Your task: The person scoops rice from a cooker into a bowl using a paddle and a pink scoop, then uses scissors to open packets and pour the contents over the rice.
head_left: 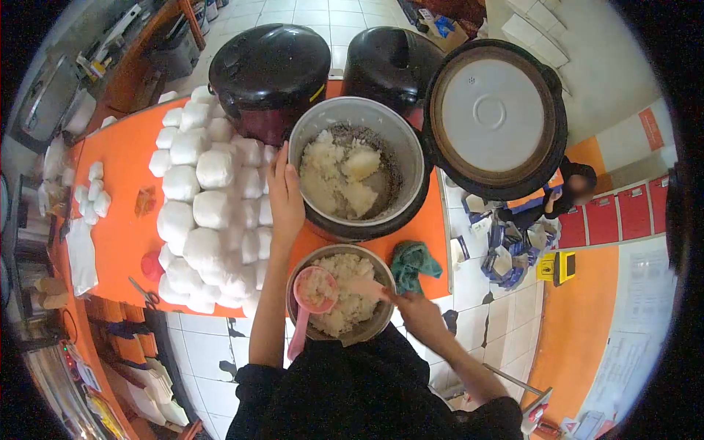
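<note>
So the person's wearing a plain black top (367, 389), looks like soft fabric, no logo or print that I can make out. The sleeves (257, 381) are pushed or rolled up past the elbows, bunched into dark folds, so both forearms are bare. Left hand (286, 198) and right hand (418, 312) are both bare too, no gloves. Can't see any watch, rings or bracelets, though it's a bit too blurry to be sure.

rice paddle (364, 286) tip buried in rice; background face blurred
</note>
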